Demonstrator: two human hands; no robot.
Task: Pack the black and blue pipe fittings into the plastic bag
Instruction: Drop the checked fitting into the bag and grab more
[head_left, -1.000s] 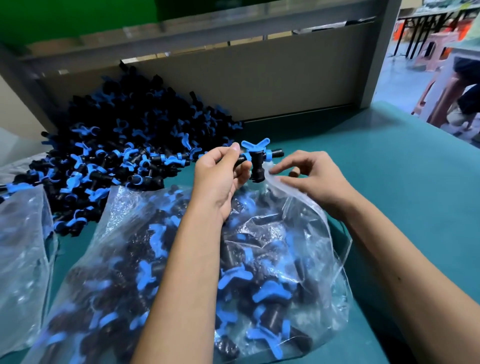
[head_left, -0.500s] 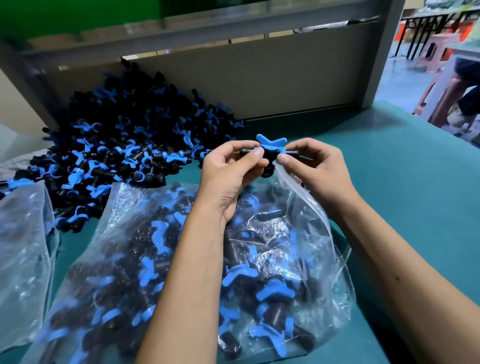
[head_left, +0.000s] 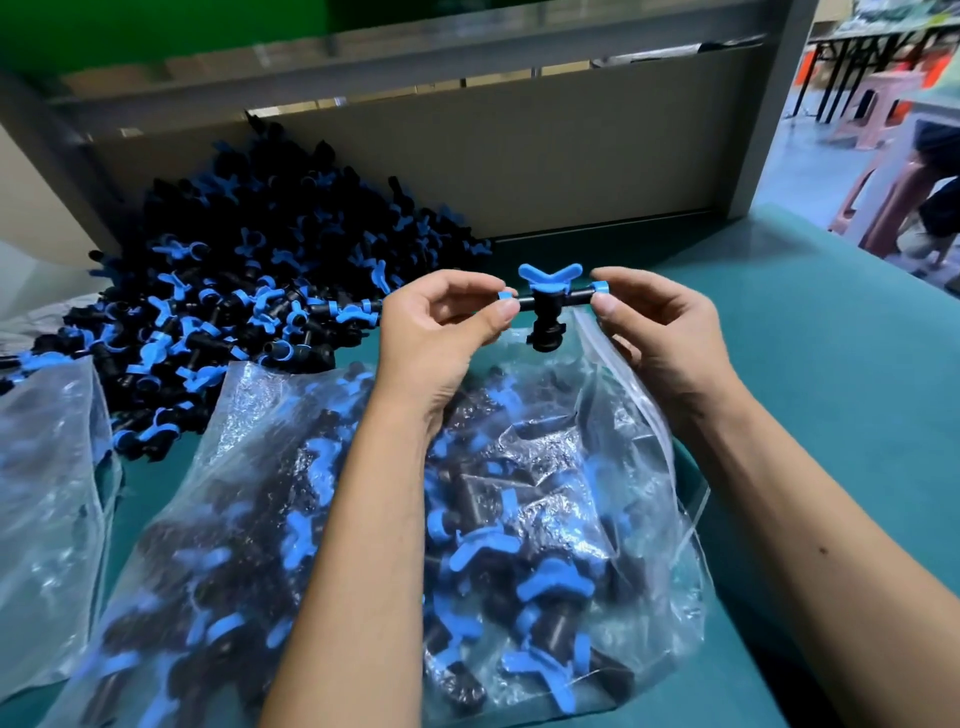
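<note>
Pipe fittings (head_left: 249, 312) lie heaped on the table (head_left: 831, 364) to the far left of my left hand (head_left: 441, 332). My left hand pinches the left blue end of one fitting (head_left: 545, 306); my right hand (head_left: 660, 332) pinches its right end. The fitting hangs level between both hands, above the mouth of the part-filled plastic bag (head_left: 639, 467) beneath my wrists.

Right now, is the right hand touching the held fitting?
Touching. The head view shows the right hand pinching the blue cap at the fitting's right end, while the left hand pinches the other end.
</note>
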